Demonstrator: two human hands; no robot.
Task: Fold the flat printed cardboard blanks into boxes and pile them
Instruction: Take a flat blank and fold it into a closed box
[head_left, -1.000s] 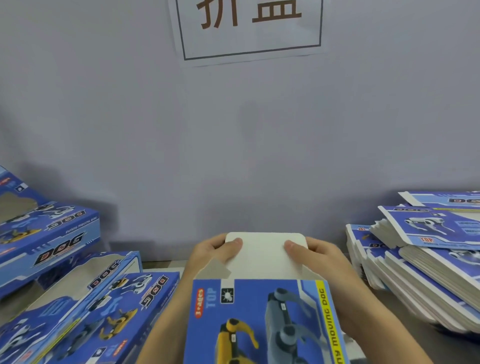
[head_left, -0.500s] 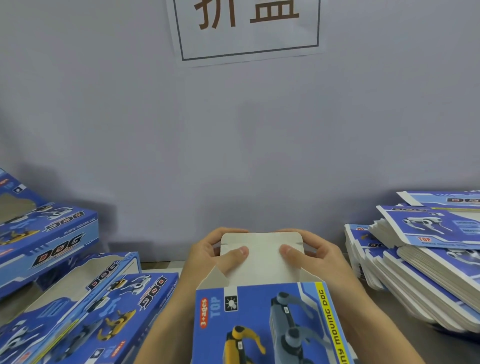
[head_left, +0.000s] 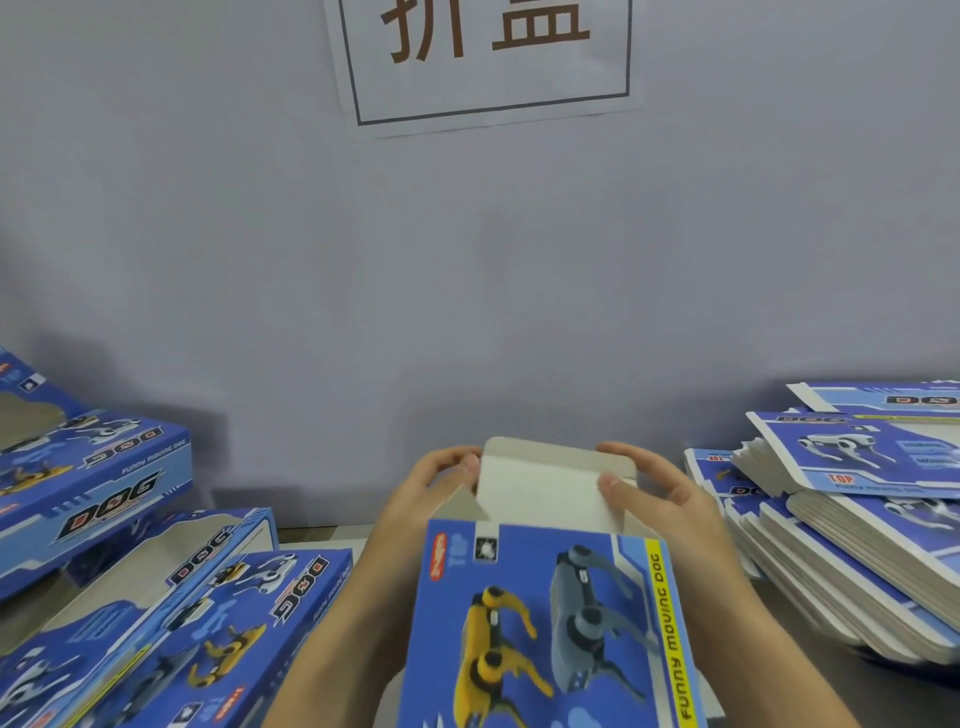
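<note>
We see a grey table (head_left: 883, 691) set against the wall. On our left it carries folded blue boxes (head_left: 171, 613), some piled on others; on our right, leaning stacks of flat printed blanks (head_left: 841, 561) lie near the edge.

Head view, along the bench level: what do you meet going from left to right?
Pile of folded boxes → left hand → white end flap of the box being folded → right hand → stack of flat blanks.
</note>
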